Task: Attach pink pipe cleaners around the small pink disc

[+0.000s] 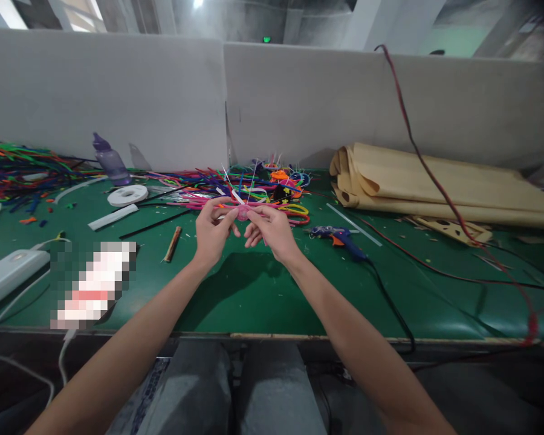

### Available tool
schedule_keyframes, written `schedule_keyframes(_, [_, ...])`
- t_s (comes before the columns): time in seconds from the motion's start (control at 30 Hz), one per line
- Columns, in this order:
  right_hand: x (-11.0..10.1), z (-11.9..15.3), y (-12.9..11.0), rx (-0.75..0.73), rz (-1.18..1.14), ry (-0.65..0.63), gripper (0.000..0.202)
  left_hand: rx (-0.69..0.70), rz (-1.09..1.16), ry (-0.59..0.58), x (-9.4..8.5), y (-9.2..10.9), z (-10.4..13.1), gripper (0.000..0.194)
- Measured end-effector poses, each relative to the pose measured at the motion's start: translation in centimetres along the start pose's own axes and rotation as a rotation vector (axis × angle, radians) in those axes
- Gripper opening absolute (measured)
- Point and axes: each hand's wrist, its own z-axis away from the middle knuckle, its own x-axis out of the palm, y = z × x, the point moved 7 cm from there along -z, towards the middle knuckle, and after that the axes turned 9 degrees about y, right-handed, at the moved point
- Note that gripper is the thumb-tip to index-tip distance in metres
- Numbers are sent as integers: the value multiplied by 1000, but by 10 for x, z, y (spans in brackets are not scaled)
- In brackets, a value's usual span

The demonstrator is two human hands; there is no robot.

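Above the green table, my left hand (pixel 211 232) and my right hand (pixel 272 228) meet with thumbs and fingertips pinched. Between them is a small pink round piece (pixel 242 212), partly covered by the fingers, so its exact kind is unclear. Thin white strands rise just behind it; whether they are joined to it I cannot tell. Directly beyond my hands lies a heap of coloured pipe cleaners (pixel 199 187), pink, purple and blue among them. A yellow and pink loop (pixel 301 211) sits right of my right hand.
A blue glue gun (pixel 344 235) rests at right with its black cord. Behind it lies folded brown paper (pixel 417 178). Leftward are a purple bottle (pixel 111 160), a white tape roll (pixel 127 194), a power strip (pixel 11 275) and a blurred-out cabled object (pixel 95 284). A red-black wire (pixel 408 127) hangs at right.
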Motion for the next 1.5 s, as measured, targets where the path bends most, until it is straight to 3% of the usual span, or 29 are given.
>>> schedule_keyframes(0.37, [-1, -1, 1, -17, -7, 0, 24, -89, 63, 40, -3, -8, 0, 23])
schedule_keyframes(0.63, [-3, 0, -3, -9, 16, -19, 24, -174, 65, -52, 1, -13, -1, 28])
schedule_keyframes(1.27, [-5, -2, -1, 20, -7, -39, 18, -103, 9, -84, 4, -9, 1, 29])
schedule_keyframes(1.5, [-3, -1, -3, 11, 42, -103, 20, -179, 85, -71, 4, -10, 3, 25])
